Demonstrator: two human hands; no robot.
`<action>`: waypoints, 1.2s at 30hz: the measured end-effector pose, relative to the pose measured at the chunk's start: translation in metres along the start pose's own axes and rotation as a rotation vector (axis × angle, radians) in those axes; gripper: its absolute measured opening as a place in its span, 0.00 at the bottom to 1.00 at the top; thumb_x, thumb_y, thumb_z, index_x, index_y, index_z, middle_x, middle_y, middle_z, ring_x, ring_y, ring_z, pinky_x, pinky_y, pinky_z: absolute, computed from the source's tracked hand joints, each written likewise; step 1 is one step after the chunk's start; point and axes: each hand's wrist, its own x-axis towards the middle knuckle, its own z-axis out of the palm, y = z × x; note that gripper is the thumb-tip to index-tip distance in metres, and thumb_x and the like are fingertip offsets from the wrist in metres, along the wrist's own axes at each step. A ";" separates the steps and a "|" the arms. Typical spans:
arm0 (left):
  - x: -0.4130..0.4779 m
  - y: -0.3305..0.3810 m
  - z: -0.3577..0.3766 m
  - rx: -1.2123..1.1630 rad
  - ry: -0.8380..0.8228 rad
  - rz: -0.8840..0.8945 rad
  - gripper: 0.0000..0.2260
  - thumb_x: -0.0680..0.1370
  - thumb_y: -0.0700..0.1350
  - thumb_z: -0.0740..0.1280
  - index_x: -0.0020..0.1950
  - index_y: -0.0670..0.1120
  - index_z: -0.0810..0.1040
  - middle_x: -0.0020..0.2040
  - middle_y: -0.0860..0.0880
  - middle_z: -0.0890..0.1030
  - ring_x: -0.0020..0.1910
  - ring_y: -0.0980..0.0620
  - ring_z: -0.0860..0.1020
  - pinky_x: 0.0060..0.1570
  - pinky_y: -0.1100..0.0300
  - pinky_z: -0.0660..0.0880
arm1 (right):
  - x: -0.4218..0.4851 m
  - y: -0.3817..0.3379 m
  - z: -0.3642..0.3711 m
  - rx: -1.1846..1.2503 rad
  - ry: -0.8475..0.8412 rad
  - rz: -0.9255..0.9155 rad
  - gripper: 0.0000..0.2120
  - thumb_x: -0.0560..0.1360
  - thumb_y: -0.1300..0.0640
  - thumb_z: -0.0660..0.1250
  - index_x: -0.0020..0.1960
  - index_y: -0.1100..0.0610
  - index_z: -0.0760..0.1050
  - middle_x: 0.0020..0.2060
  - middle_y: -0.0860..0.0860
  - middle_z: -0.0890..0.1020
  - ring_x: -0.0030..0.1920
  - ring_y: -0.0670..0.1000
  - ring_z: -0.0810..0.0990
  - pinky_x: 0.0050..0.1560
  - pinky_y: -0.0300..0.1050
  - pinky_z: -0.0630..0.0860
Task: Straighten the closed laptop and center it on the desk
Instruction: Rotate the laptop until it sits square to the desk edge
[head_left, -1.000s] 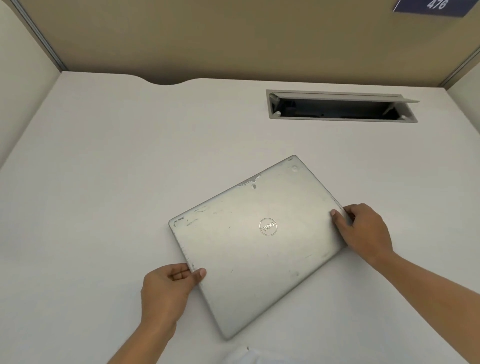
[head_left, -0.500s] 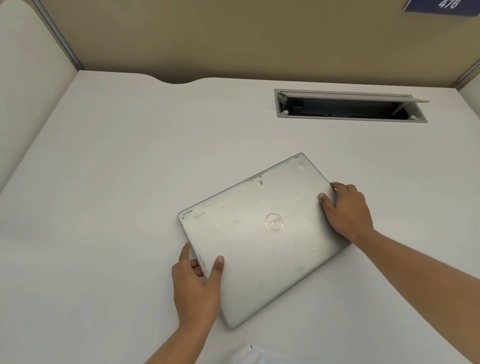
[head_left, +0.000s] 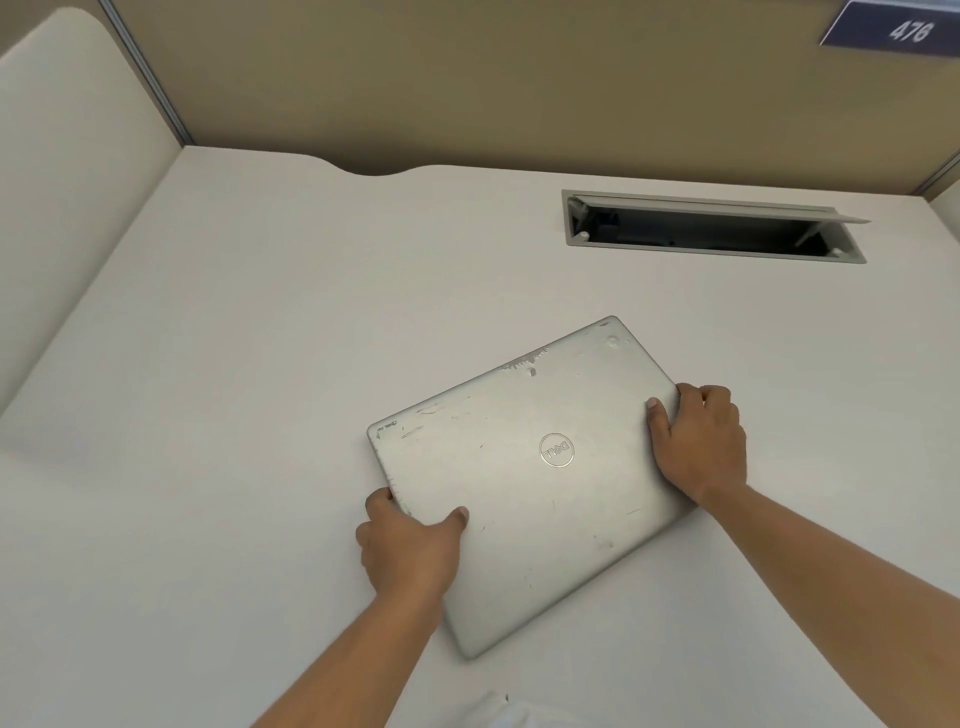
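- Currently clamped on the laptop's left short edge: left hand, thumb on the lid, fingers tucked under the rim. Shifted since a second ago from the near-left corner region to a firmer, further-forward hold along that edge.
- Clamped likewise on the right short edge: right hand, thumb on the lid, fingers curled over the side. Moved up that edge, toward the far corner, over the same interval.
- Closed and lying flat on the desk, right of middle and nearer the front edge than the back; still skewed, far-right corner pointing toward the cable hatch, near corner toward the front edge.
- Skew little altered across the interval; change confined mainly to grip placement.
- Judged meaning: both holds now set on opposite edges, suited to a turning push; rotation and leftward shift toward centre not yet done.
- Well apart from the laptop, near the back edge: cable hatch, lid ajar.
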 end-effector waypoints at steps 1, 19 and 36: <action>0.001 0.002 0.000 -0.011 -0.007 -0.022 0.34 0.65 0.49 0.78 0.67 0.49 0.66 0.59 0.46 0.70 0.55 0.40 0.75 0.52 0.47 0.76 | 0.001 0.000 0.000 -0.013 -0.020 0.002 0.25 0.78 0.42 0.55 0.62 0.61 0.70 0.56 0.62 0.73 0.54 0.64 0.72 0.50 0.56 0.71; 0.047 0.031 -0.033 -0.249 -0.125 -0.041 0.25 0.64 0.38 0.79 0.56 0.53 0.76 0.54 0.47 0.80 0.47 0.45 0.81 0.48 0.47 0.80 | -0.032 0.030 -0.028 0.463 -0.383 0.134 0.22 0.76 0.46 0.67 0.33 0.57 0.61 0.28 0.54 0.67 0.28 0.54 0.67 0.30 0.45 0.64; 0.051 0.010 -0.026 0.114 -0.075 0.259 0.28 0.68 0.47 0.75 0.66 0.52 0.73 0.57 0.45 0.80 0.54 0.43 0.79 0.53 0.46 0.78 | -0.096 0.038 -0.021 0.315 -0.248 0.171 0.21 0.73 0.40 0.65 0.40 0.58 0.65 0.38 0.54 0.73 0.38 0.58 0.75 0.37 0.52 0.73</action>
